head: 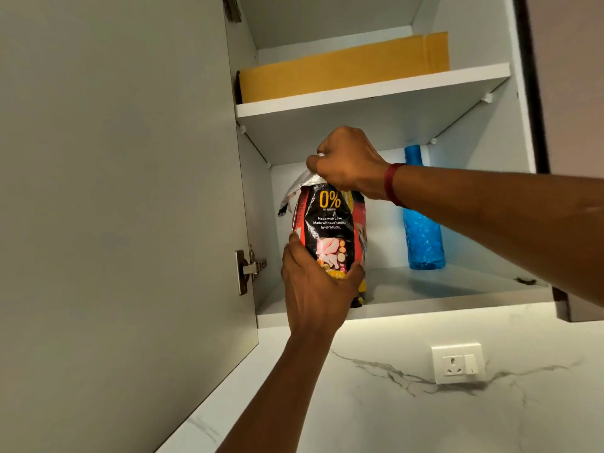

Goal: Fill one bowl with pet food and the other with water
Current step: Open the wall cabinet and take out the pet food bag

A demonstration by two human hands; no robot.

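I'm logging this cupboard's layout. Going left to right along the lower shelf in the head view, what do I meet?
Open cabinet door → door hinge → pet food bag → blue bottle. The left hand and right hand both overlap the bag, so they are left out.

The right hand (347,162) hides the top of the pet food bag (330,223), the left hand (315,289) its lower front. A forearm (490,220) crosses the blue bottle (423,243).
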